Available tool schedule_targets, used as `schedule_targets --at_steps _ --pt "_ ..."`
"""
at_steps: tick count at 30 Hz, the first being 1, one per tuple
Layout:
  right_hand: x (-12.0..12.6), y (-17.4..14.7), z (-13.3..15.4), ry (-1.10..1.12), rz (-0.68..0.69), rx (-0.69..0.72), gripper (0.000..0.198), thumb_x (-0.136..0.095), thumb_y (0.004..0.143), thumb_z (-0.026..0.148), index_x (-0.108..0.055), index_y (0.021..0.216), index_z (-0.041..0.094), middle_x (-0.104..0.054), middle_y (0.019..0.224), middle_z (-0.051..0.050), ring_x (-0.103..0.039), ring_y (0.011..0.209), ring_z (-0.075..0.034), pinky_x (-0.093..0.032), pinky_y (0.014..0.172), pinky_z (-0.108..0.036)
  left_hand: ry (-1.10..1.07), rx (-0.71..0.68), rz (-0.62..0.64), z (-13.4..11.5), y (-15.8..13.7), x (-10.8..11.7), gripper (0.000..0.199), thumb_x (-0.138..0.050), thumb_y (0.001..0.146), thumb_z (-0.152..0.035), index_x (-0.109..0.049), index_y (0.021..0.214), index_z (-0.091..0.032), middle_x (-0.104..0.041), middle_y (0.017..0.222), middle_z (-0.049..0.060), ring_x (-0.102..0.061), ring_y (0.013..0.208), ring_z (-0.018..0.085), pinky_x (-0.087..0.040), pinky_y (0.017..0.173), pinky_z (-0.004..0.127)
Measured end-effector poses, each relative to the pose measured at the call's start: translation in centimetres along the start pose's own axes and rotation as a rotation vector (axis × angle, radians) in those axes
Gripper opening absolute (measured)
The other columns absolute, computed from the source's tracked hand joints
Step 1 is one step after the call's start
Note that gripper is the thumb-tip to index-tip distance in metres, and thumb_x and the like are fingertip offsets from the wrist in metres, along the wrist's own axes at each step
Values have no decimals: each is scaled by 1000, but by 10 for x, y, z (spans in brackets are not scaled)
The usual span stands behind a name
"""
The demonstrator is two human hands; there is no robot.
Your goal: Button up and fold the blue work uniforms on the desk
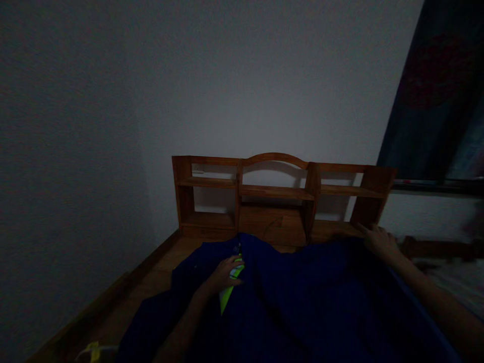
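Note:
A large dark blue cloth (302,292), which looks like a garment, lies spread over the wooden bed boards. Near its upper left part is a neon green and white patch (226,298). My left hand (226,273) rests on the cloth at this patch, its thumb and fingers apart on either side of it. At the cloth's far right edge is my right hand (381,243), fingers stretched out and spread. Dim light hides the folds and the cloth's near edge.
Behind the cloth stands a wooden headboard (277,191) with open shelves, against a pale wall (257,101). A dark curtain (434,91) hangs at the right. Bare bed boards (166,267) show at the left, with a yellow item (94,351) at the bottom.

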State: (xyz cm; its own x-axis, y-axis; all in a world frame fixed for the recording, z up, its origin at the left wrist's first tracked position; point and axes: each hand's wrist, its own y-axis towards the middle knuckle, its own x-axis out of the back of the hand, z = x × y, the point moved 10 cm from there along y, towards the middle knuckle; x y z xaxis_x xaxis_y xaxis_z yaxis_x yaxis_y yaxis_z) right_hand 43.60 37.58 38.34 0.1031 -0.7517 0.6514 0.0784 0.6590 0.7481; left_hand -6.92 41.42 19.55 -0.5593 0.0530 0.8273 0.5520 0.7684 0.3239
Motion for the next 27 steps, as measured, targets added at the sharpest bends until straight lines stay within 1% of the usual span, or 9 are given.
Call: schedule_targets --at_steps 5,8,10,13,15,19,22,24,27 --pt "-8 -76 178 27 189 305 61 -46 83 29 -30 141 21 -36 140 -15 -50 114 -27 -44 88 -37 -109 3 -25 0 -3 4 91 -74 63 -39 -29 140 -25 -42 137 10 -40 125 26 -32 105 39" --pt "-14 -141 278 141 414 392 85 -54 76 48 -10 146 26 -17 149 -12 -56 105 -26 -50 77 -34 -150 65 -34 6 -4 4 96 -74 62 -39 -22 142 -28 -36 141 10 -34 129 29 -29 106 45" --pt "-29 -173 318 131 526 423 94 -62 69 44 -11 146 25 -19 148 -16 -58 101 -29 -50 72 -35 -165 81 -44 9 -5 4 96 -75 62 -40 -23 142 -27 -35 142 11 -31 131 30 -27 106 46" --pt "-68 -185 334 71 696 453 62 -56 68 16 -47 129 17 -53 123 -17 -63 86 -26 -49 69 -32 -199 47 -53 10 -6 5 91 -77 58 -41 -35 137 -23 -42 136 12 -37 126 28 -30 105 43" --pt "-85 -155 322 104 713 415 40 -47 69 5 -62 104 16 -64 101 -12 -64 78 -21 -48 70 -28 -253 14 -42 12 -7 7 78 -78 58 -39 -47 128 -21 -51 128 10 -46 119 24 -35 102 38" --pt "-62 -34 267 315 260 151 32 -47 77 14 -59 106 14 -61 108 -13 -58 100 -22 -43 89 -32 -267 69 -86 32 -9 25 46 -73 64 -23 -63 108 -21 -62 111 5 -56 104 20 -41 93 31" --pt "-50 10 239 506 77 26 48 -47 83 30 -44 128 15 -54 122 -12 -51 112 -23 -40 96 -38 -147 164 -185 50 -13 46 34 -59 69 -6 -67 98 -21 -66 102 3 -58 98 17 -43 90 31" --pt "-56 3 250 564 112 78 60 -49 83 37 -32 137 16 -43 134 -13 -43 122 -24 -37 100 -40 -62 219 -281 57 -18 61 35 -52 70 -2 -68 94 -22 -66 100 2 -58 97 17 -43 90 31" --pt "-68 -48 292 538 236 263 59 -47 85 37 -30 139 22 -29 144 -9 -35 128 -22 -36 102 -37 26 280 -434 60 -28 81 29 -50 73 -7 -67 92 -22 -67 97 2 -59 95 17 -43 88 31"
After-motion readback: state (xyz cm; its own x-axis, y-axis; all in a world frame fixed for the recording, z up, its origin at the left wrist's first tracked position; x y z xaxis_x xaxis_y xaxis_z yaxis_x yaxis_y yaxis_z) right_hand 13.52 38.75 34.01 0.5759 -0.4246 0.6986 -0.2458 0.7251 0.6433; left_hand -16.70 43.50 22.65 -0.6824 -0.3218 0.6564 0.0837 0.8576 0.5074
